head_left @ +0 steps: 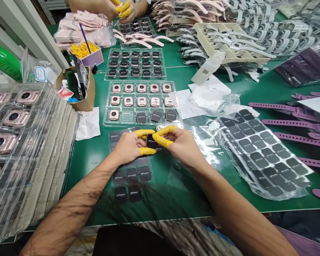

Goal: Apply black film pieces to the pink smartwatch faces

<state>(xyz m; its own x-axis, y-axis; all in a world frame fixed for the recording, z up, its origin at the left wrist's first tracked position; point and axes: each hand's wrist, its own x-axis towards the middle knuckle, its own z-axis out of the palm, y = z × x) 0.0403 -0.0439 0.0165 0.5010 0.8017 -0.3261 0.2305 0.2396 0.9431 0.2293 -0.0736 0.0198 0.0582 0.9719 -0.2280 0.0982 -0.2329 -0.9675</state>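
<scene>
Both hands meeting over green table [176, 199], fingers curled in, yellow cots on thumbs and forefingers. Left hand [129, 146] pinching left edge of small black screen [151, 142] between thumb and forefinger; right hand [180, 145] pinching its right edge the same way. Screen held just above clear sheet [130, 177] of black "HiPuture" screens lying flat under the wrists.

Just beyond the hands, clear tray [141, 103] with pink watch bodies in two upper rows, one more pink body and three black screens in bottom row. Farther back, second tray [135, 64] of dark watch bodies. Right of the hands, crumpled clear bag [213, 99], then large sheet [258, 156] of black screens, tilted, partly in plastic. Purple straps [290, 122] along right edge. Left, tall stack of trays [21, 142] with pink bodies, close beside left forearm. Cardboard box [80, 87] of odds and ends behind stack, small box of yellow cots [84, 49] past it with blue stick standing in it. Far right back, heaps of white and pink straps [242, 39]. Top centre, another person's hands [117, 9], also in yellow cots, over a tray. Nothing between hands and nearest tray.
</scene>
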